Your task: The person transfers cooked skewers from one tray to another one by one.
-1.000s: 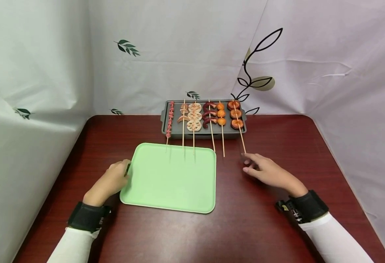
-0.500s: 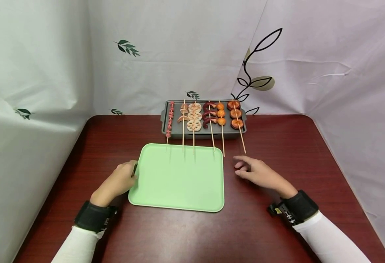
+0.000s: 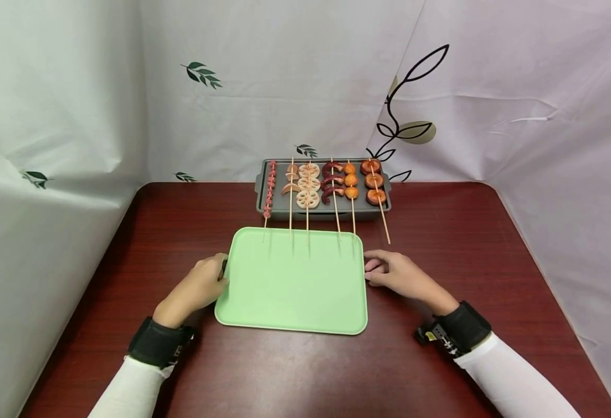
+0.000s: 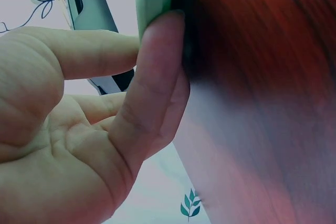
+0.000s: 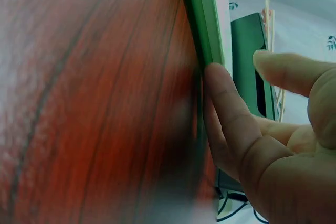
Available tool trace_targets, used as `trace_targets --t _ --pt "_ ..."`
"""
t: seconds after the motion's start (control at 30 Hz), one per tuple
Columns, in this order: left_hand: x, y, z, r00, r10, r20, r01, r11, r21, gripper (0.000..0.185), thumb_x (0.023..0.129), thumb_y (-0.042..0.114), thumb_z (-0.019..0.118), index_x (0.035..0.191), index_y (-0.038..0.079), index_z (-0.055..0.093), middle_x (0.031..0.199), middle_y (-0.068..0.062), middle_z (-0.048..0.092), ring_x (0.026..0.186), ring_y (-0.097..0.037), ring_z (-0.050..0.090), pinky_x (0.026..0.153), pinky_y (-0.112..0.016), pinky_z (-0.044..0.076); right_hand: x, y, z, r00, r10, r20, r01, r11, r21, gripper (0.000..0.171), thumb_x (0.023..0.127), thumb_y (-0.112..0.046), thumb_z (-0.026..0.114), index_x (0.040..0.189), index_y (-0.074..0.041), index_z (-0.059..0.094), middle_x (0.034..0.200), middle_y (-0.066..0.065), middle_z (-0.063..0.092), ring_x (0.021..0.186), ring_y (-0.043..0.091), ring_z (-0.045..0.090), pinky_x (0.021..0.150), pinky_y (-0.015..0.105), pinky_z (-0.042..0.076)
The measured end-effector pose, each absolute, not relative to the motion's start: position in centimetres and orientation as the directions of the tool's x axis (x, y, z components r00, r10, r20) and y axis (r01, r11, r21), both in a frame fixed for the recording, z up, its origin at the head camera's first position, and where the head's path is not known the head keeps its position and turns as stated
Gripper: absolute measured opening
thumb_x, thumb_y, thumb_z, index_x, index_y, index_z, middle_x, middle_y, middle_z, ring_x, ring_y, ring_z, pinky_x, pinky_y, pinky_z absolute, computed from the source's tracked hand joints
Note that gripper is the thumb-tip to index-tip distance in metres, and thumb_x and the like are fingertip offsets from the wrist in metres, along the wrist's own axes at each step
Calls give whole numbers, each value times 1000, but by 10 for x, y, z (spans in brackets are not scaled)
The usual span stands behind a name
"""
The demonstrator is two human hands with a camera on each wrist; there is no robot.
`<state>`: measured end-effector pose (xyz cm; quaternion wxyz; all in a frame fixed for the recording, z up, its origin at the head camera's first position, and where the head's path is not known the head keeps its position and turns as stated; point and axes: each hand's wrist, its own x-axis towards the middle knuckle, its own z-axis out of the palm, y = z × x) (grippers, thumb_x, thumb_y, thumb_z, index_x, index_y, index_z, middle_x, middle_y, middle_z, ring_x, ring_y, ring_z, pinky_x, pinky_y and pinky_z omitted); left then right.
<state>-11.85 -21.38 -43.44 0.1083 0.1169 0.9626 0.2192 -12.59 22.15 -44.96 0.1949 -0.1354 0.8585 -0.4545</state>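
Note:
A light green rectangular tray [image 3: 295,284] lies in the middle of the table in the head view. At its left edge, my left hand [image 3: 204,281] pinches the rim, with fingers [image 4: 157,72] reaching to the underside in the left wrist view. My right hand [image 3: 401,274] is at the opposite edge. Its fingertips [image 5: 216,77] touch the tray's side, while the thumb [image 5: 286,69] stands apart from the rim in the right wrist view. Behind the tray sits a dark grey grill pan [image 3: 315,216] bearing several food skewers.
Lotus-root slices [image 3: 307,200], octopus-like pieces [image 3: 333,180], orange balls [image 3: 351,193] and brown rounds [image 3: 376,197] are threaded on sticks. Those sticks jut forward, some above the tray's back edge. White patterned cloth [image 3: 295,75] encloses the dark red table [image 3: 441,226].
The tray has slid right along with my left hand. My right hand has moved left, away from the rightmost skewer's stick, to the tray's right edge.

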Motion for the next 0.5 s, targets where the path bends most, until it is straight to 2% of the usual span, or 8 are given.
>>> trace_targets --t 0.17,0.5 --pt "-119 -211 -435 -948 278 -159 181 875 450 43 87 1 61 127 -9 48 77 -6 51 68 -17 49 58 -27 41 -128 221 -450 -905 -369 -210 -29 547 -836 47 90 -14 65 134 0 52 108 13 66 94 19 66 72 24 57" --pt "-122 -201 -438 -948 272 -166 162 859 485 44 88 4 59 129 -7 48 76 -5 52 64 -15 49 58 -26 42 -129 219 -448 -953 -240 -186 -28 679 -734 45 86 -19 70 127 -4 58 106 9 66 90 17 66 70 25 55"
